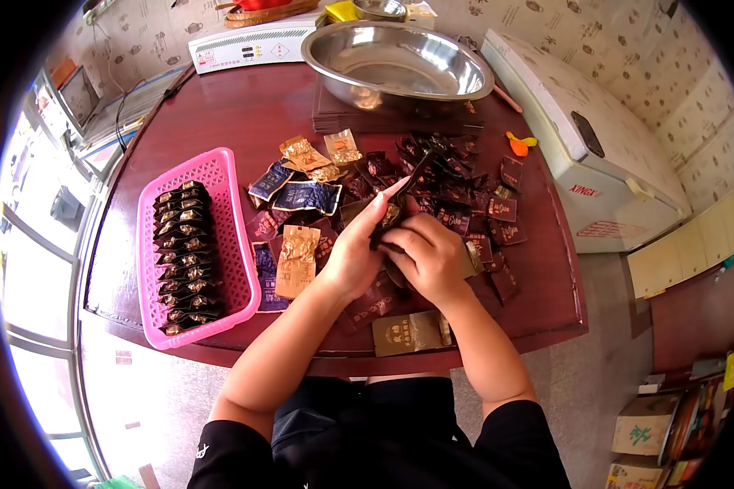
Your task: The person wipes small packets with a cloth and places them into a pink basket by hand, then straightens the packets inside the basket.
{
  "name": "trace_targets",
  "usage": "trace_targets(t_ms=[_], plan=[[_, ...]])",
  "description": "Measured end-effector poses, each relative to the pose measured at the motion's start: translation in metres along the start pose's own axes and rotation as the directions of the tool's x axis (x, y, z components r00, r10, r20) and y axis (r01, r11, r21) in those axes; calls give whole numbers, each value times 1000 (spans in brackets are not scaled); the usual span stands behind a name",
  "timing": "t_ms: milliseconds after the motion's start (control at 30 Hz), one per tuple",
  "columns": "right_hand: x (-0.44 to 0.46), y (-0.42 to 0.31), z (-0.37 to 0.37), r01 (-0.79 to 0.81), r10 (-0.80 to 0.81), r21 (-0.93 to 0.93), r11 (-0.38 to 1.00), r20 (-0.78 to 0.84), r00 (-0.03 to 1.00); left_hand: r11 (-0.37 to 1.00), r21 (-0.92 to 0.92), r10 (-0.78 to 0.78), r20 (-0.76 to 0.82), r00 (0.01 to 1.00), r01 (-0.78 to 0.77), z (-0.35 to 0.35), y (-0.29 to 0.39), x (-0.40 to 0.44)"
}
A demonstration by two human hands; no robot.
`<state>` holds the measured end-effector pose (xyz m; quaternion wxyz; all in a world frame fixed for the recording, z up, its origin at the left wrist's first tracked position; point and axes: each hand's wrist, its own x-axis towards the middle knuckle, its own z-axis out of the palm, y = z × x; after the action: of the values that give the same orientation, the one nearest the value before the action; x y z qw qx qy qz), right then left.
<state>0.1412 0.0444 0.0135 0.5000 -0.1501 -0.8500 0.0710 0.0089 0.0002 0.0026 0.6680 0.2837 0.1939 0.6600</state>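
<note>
My left hand (356, 246) and my right hand (429, 254) meet over the middle of the table, both closed around a dark foil packet (418, 173). Its upper end sticks out above my left fingers, while its lower part is hidden by my hands. Beneath and beyond them lies a heap of dark red packets (504, 209). To the left of my hands are gold packets (298, 261) and blue ones (306, 197). An olive-brown packet (412, 332) lies at the table's front edge, below my right hand.
A pink basket (247, 281) at the left holds a row of dark packets (189, 254). At the back, a large steel bowl (334, 59) stands on a dark stack beside a white sealing machine (249, 50). A white freezer (583, 175) with a phone (587, 133) borders the right side.
</note>
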Motion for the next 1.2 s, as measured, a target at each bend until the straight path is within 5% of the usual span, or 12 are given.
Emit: trace_targets(t_ms=[133, 200, 267, 467, 533, 633, 733, 800, 1200], plan=[[-1, 6, -5, -144, 145, -125, 982, 0, 989, 999, -23, 28, -17, 999, -28, -9, -2, 6], [-2, 4, -6, -162, 163, -75, 984, 14, 986, 995, -94, -32, 87, 996, 41, -12, -1, 6], [-3, -2, -7, -193, 208, 180, 964, -66, 976, 996, -47, -74, 9, 997, 74, 0, -2, 6], [1, 6, -8, 97, -96, 30, 995, -35, 995, 999, 45, 16, -20, 1000, -15, 4, -3, 6], [-2, 9, -8, -75, 77, 37, 997, -63, 995, 993, 107, 48, -27, 998, -45, -1, -7, 8], [-3, 13, -15, -176, 165, -47, 983, -188, 968, 819, 570, 146, -90, 985, -69, 6, -9, 1], [1, 15, -21, -192, 168, -71, 979, -263, 950, 837, 540, 161, -87, 983, -89, 4, -12, 2], [4, 9, -20, -56, 59, 45, 997, -57, 997, 872, 477, 151, -57, 987, -106, -6, -14, 5], [9, 22, -39, -83, 89, -59, 995, 94, 992, 938, 339, 131, -164, 978, -69, 3, -14, 7]])
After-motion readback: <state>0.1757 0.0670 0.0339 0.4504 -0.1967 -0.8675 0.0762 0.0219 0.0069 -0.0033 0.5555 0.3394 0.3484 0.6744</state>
